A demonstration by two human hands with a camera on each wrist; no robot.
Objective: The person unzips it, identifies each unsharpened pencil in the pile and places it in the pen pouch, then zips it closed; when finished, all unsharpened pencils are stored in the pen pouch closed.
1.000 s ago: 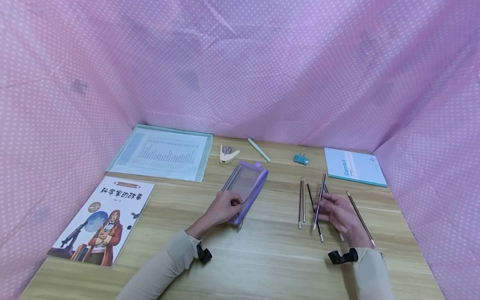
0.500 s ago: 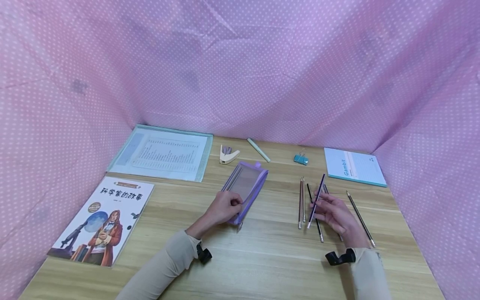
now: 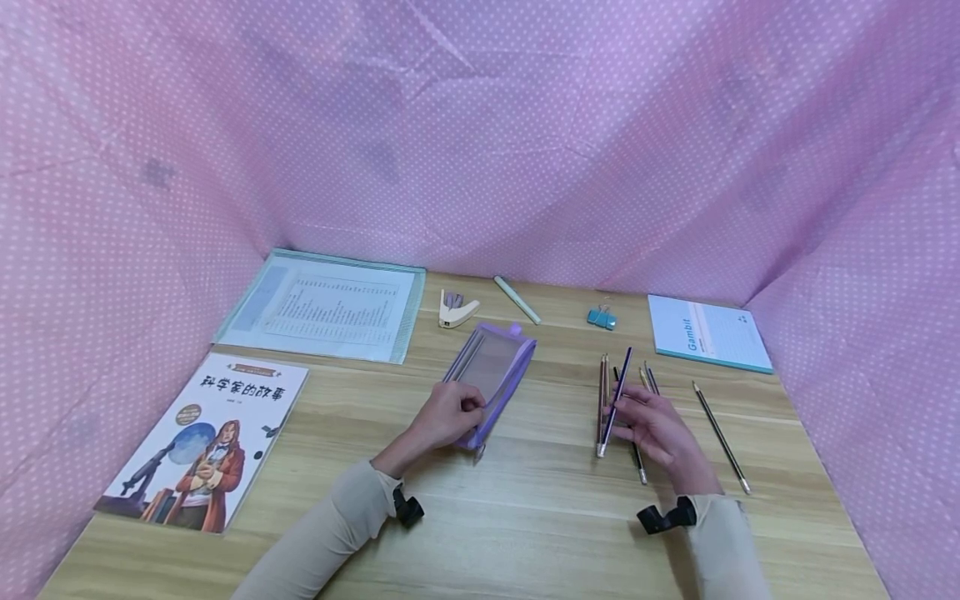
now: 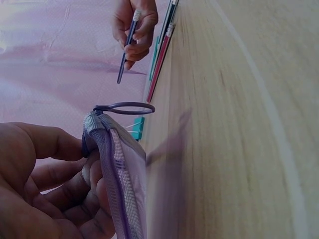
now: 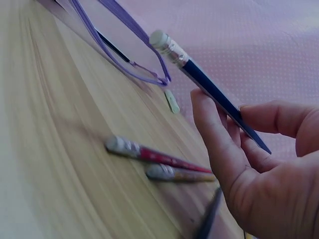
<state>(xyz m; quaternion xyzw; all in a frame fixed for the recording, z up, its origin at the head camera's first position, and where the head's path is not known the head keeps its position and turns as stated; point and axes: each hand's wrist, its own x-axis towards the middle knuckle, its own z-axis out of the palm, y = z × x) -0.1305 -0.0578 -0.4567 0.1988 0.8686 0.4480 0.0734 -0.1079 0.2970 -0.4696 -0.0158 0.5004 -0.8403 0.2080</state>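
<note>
My left hand (image 3: pixel 450 414) pinches the near end of a purple mesh pencil case (image 3: pixel 497 367), beside its ring-shaped zipper pull (image 4: pixel 132 105). Slim dark pencils (image 3: pixel 467 357) show along the case's left side. In the right wrist view the case's mouth gapes. My right hand (image 3: pixel 662 432) pinches a dark blue pencil (image 5: pixel 212 91) between thumb and fingers, its white eraser end pointing toward the case. Under and around that hand lie several pencils, among them a red one (image 5: pixel 172 159), a yellowish one (image 5: pixel 184 175) and a black one (image 3: pixel 722 437) farther right.
A stapler (image 3: pixel 456 311), a pale green pen (image 3: pixel 517 300) and a teal binder clip (image 3: pixel 602 317) lie at the back. A notebook (image 3: pixel 708 333) sits back right. At left are a document folder (image 3: pixel 330 308) and a picture-covered book (image 3: pixel 213 442). Pink dotted cloth (image 3: pixel 480 150) surrounds the table.
My right hand has moved left with the blue pencil, which now overlaps the reddish pencils in the head view. The left hand and the case have stayed in place.
</note>
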